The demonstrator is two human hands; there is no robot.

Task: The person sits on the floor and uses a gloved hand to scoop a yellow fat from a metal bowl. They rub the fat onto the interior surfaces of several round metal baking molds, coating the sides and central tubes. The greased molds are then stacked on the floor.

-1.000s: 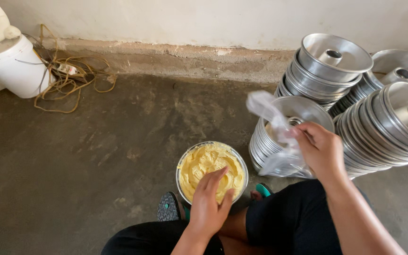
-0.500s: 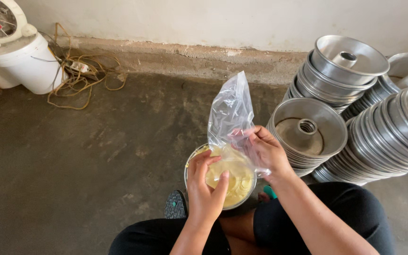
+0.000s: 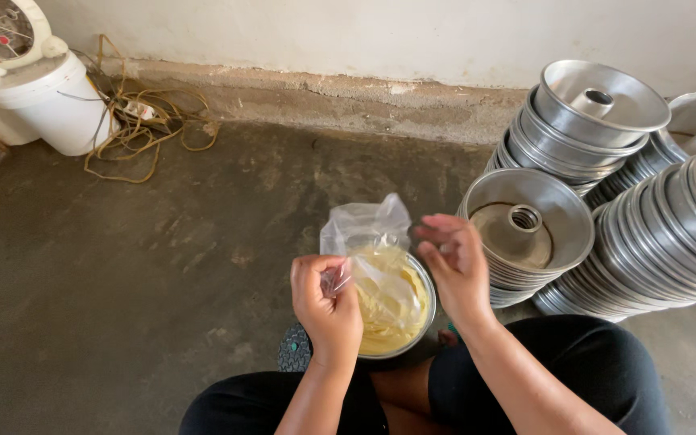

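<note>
Clear plastic bag (image 3: 368,242) now lowered over metal bowl (image 3: 422,322) of yellow butter-like paste (image 3: 388,310); half a second ago held raised above it. Bag edge pinched in closed left hand (image 3: 328,302). Right hand (image 3: 457,266) loosely open, fingers at bag's right edge. Bowl on floor (image 3: 122,282) near knees, ring cake pans (image 3: 529,229) stacked right.

Pale yellow batter in a silvery metal bowl (image 3: 420,326), draped with a clear, glossy plastic bag (image 3: 364,242). Dull silver ring pans (image 3: 529,229) stacked at three o'clock, one smeared brownish inside; white bucket (image 3: 54,101) and tangled tan cord (image 3: 142,121) at ten o'clock. Mottled grey-brown concrete floor (image 3: 122,266), black trousers (image 3: 598,370) below.
</note>
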